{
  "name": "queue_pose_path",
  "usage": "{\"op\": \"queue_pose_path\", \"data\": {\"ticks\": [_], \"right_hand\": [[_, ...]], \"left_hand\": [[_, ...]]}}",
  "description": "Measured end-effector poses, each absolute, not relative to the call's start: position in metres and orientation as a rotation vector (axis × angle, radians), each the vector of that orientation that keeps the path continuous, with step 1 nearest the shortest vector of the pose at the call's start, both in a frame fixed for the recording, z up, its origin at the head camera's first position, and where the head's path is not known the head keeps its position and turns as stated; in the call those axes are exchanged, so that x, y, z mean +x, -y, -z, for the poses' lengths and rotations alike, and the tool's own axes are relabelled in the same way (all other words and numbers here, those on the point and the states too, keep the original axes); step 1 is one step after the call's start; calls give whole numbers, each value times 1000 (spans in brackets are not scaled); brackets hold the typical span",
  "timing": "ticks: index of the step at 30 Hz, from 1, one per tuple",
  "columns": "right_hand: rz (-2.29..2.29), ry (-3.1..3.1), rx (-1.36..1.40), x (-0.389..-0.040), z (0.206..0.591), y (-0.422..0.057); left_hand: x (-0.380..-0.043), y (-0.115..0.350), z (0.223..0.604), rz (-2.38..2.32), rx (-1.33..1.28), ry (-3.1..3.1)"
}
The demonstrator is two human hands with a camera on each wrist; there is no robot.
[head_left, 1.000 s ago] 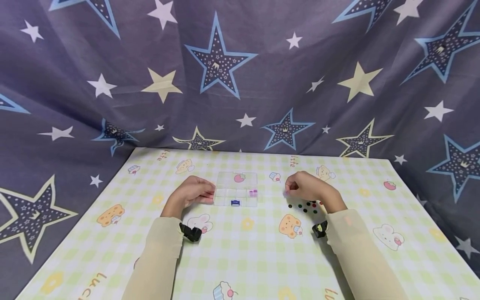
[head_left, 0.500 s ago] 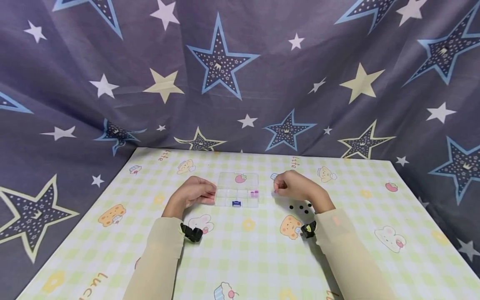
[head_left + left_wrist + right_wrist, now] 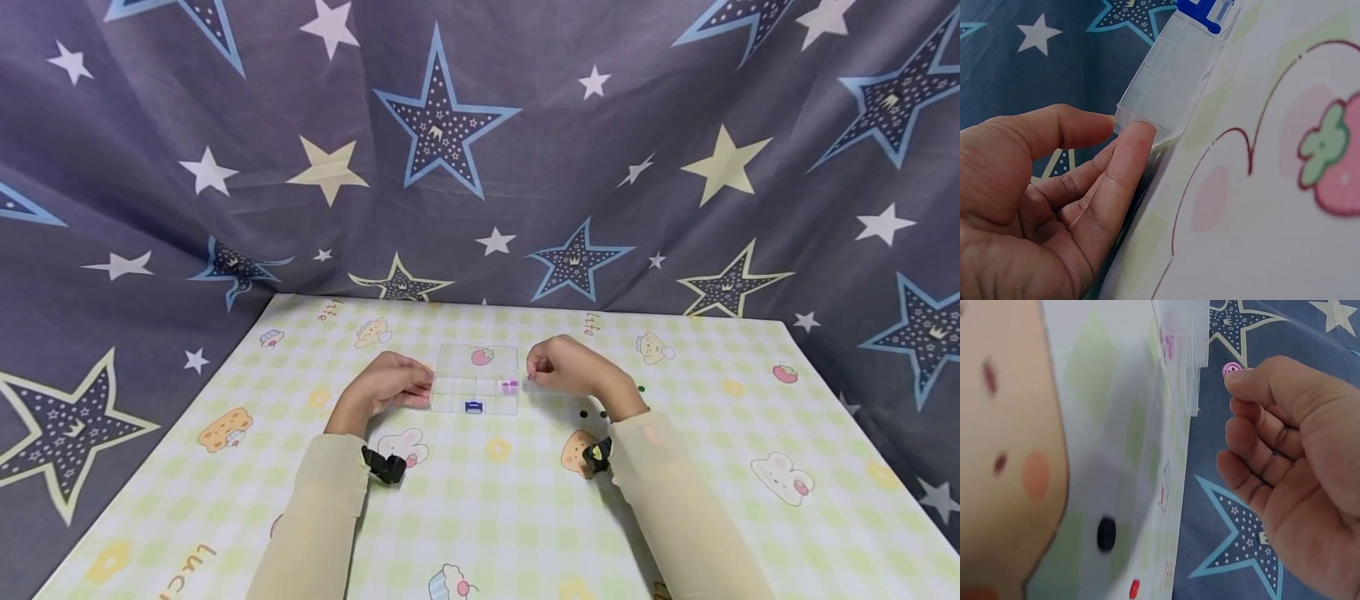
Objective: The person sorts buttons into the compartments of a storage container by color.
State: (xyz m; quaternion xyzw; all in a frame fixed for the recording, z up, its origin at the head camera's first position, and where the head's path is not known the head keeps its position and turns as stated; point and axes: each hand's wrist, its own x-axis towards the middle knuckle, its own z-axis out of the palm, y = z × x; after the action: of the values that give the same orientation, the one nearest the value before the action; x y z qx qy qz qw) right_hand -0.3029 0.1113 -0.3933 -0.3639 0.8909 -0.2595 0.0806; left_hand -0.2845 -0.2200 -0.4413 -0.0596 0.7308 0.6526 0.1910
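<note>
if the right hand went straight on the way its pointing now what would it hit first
Likely the right side of the clear box, with the pink button that the right hand pinches leading. The hand's height is hard to judge, so it might pass over instead.

Dark starry curtain (image 3: 517,167) behind green-checked, cartoon-printed tablecloth (image 3: 480,492).

The box (image 3: 1169,78) looks smooth, clear plastic, the backdrop (image 3: 525,167) matt, creased cloth.
</note>
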Motion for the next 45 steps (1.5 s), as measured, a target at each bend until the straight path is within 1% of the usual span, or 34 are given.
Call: {"op": "queue_pose_path", "data": {"ticks": [16,30,37,45], "right_hand": [[797,-2645,-1035,-308,399,-88],[790,-2639,-1049,-312,401,-84],[786,-2670,-1049,-311,401,-89],[826,-2714,-1024,-306,400,-110]], "left_hand": [[-283,219,439,-1841,-182,-2043],[-283,219,438,-1833,-176,-2048],[-283,219,439,-1833,-179,-2045],[-284,220,440,-1838,-169,-2045]]}}
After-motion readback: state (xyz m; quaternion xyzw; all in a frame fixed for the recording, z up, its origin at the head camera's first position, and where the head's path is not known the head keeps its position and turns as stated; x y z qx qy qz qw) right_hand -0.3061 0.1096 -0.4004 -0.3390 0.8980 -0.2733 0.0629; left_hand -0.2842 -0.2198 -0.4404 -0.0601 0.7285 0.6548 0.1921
